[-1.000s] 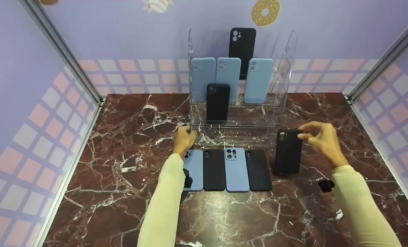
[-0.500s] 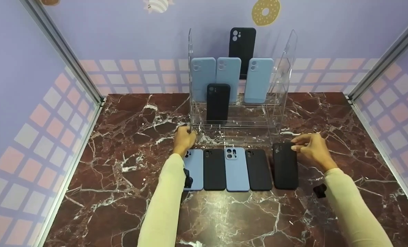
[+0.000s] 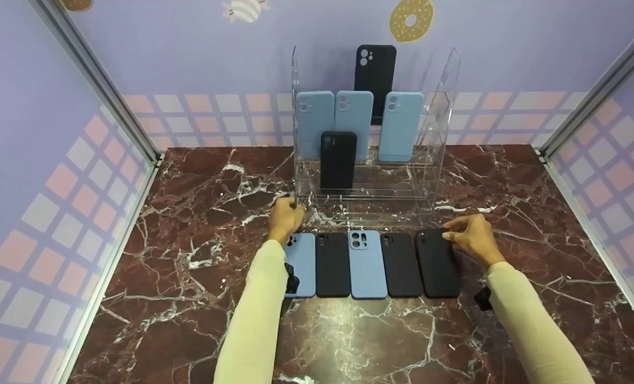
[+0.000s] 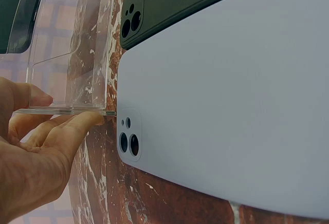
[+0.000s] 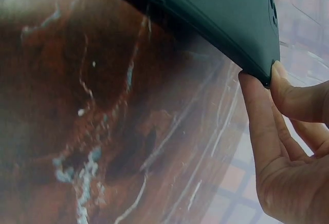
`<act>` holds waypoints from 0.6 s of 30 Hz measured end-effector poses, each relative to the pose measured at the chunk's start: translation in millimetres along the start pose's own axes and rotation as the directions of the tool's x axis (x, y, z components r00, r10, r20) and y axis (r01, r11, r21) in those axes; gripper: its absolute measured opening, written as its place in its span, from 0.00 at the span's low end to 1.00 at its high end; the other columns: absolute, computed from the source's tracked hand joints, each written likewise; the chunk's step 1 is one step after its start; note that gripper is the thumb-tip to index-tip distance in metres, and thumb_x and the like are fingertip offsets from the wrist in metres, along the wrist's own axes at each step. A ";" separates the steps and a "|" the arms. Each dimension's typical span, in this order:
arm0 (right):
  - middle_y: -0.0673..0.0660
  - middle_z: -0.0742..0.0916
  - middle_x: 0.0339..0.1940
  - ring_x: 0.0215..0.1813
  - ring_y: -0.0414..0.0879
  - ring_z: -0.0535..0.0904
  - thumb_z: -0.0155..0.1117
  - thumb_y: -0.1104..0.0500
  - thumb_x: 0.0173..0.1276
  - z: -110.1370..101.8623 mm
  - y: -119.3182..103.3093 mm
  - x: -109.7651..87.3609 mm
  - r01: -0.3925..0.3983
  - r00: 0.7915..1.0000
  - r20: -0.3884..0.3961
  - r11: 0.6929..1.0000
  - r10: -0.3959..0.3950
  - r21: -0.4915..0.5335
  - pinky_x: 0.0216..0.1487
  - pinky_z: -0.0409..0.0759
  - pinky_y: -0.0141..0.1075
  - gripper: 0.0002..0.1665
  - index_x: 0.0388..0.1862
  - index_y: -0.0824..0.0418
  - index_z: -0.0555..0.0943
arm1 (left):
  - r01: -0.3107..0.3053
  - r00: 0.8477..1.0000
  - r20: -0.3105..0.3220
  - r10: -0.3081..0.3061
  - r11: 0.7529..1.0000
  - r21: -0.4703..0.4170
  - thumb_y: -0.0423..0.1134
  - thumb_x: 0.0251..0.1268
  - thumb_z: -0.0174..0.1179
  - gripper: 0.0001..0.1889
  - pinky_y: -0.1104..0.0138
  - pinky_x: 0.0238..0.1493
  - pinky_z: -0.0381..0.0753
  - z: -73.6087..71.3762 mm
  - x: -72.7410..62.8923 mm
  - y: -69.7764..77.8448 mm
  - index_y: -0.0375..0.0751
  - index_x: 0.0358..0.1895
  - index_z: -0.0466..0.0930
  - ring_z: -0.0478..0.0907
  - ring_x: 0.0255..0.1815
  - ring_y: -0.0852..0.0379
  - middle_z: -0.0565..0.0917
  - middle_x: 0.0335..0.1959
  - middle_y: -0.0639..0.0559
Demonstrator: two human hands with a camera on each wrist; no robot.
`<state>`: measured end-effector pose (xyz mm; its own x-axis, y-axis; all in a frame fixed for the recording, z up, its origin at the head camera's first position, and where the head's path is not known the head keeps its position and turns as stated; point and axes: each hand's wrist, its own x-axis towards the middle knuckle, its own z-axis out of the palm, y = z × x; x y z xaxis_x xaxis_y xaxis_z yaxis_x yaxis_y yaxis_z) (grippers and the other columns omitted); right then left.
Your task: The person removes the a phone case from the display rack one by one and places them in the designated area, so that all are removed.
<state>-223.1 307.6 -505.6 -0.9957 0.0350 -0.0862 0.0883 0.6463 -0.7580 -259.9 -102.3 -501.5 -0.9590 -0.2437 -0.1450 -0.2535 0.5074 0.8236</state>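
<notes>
1. Gripping the clear stand (image 3: 391, 193) with the left hand (image 3: 286, 217), low at the front of the stand's left side panel. By the left wrist view, with thumb on one face of the panel and fingers on the other.

2. Pinching the end black case (image 3: 438, 266) with the right hand (image 3: 473, 234), between thumb and finger, at the right-hand corner of the edge facing the stand.

3. Located, the end black case, in front of the stand's right side, with back face up and camera cutouts toward the stand. Impossible to tell whether fully flat on the marbled table (image 3: 189, 320) or slightly raised at the pinched corner.

4. Lined up in front of the stand, from its left toward its right: a first blue case (image 3: 305, 266), partly hidden by the left wrist; a second black case (image 3: 333, 264); a third blue case (image 3: 369, 269), with a large camera frame; a fourth black case (image 3: 402, 264), just beside the end black case.

5. Standing on the stand's lower tier, left of its middle: a small-looking black case (image 3: 338, 165).

6. Leaning on the stand's middle tier: three pale blue cases (image 3: 401, 125).

7. Upright at the stand's top, behind these: a tall black case (image 3: 377, 69).
</notes>
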 end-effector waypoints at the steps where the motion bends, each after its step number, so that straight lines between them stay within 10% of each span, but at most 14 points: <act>1: 0.70 0.89 0.39 0.34 0.50 0.87 0.73 0.69 0.62 1.2 0.3 0.3 -0.001 1.000 -0.001 1.000 0.001 -0.004 0.31 0.84 0.34 0.15 0.48 0.75 0.85 | -0.001 1.000 -0.001 0.001 1.000 0.000 0.36 0.69 0.57 0.09 0.53 0.50 0.73 -0.1 -0.3 0.2 0.36 0.33 0.83 0.76 0.40 0.47 0.85 0.35 0.47; 18: 0.70 0.89 0.38 0.29 0.49 0.86 0.75 0.65 0.63 4.2 3.6 0.5 0.059 0.998 -0.008 0.993 -0.060 -0.098 0.26 0.79 0.29 0.13 0.43 0.74 0.87 | 0.007 1.000 0.015 -0.007 1.000 0.011 0.37 0.71 0.57 0.13 0.54 0.47 0.72 -2.6 -0.6 0.9 0.44 0.25 0.77 0.74 0.37 0.49 0.83 0.32 0.49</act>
<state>-223.2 306.7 -511.1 -0.9994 0.0023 -0.0355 0.0263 0.7186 -0.6949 -259.1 -103.8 -499.3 -0.9590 -0.2348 -0.1589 -0.2614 0.5150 0.8163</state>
